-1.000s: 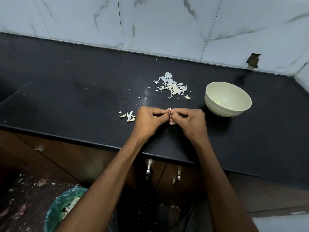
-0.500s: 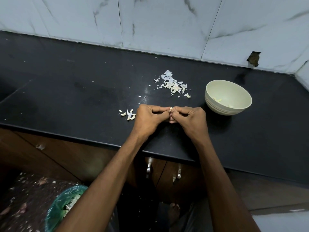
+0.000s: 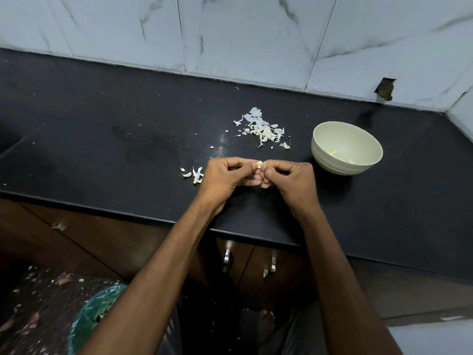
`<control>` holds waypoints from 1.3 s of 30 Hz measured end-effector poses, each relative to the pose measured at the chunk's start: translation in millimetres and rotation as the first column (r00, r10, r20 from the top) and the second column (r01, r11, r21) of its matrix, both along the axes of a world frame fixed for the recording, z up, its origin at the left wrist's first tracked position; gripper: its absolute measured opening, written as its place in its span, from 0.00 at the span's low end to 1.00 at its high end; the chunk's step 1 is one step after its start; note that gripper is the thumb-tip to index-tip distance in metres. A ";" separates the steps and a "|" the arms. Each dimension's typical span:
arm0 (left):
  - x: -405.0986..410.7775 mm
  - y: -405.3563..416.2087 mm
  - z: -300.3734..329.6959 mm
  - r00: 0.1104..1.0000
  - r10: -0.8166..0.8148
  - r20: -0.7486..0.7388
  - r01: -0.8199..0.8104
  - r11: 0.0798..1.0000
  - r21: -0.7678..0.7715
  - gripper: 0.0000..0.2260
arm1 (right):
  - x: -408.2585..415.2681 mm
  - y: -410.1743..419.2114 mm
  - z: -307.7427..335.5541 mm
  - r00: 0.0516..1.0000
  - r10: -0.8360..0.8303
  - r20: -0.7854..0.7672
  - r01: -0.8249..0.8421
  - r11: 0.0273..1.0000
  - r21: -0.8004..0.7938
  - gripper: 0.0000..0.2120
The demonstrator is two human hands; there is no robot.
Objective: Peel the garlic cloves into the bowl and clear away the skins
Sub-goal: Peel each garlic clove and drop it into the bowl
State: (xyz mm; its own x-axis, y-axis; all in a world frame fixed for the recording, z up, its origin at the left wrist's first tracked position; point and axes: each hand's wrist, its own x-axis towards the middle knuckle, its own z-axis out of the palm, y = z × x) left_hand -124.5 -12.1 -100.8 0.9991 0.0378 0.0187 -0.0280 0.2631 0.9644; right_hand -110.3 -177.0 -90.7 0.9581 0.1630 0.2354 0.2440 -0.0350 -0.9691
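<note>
A small pale garlic clove (image 3: pixel 259 164) shows between the fingertips of both hands. My left hand (image 3: pixel 226 175) and my right hand (image 3: pixel 290 178) meet over the black counter (image 3: pixel 115 155), each with curled fingers pinching the clove. To the right stands a cream bowl (image 3: pixel 346 147) with a few peeled pieces inside. A pile of white garlic skins (image 3: pixel 263 129) lies behind my hands. Left of my left hand lie a few unpeeled cloves (image 3: pixel 195 174).
A white marble-tiled wall (image 3: pixel 230 34) backs the counter. Below the counter edge are wooden cabinet doors with metal handles (image 3: pixel 227 257). A bin lined with a green bag (image 3: pixel 99 311) stands on the littered floor at the lower left. A bare foot (image 3: pixel 266 317) shows below.
Both hands stay together in the same spot. The clove now shows more plainly between the fingertips, and the hands have parted slightly.
</note>
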 end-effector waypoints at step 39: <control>1.6 -2.9 -0.6 0.987 0.008 0.159 -0.017 0.998 0.056 0.03 | 10.1 -0.7 -7.9 0.998 0.057 -0.039 -0.057 0.998 0.003 0.06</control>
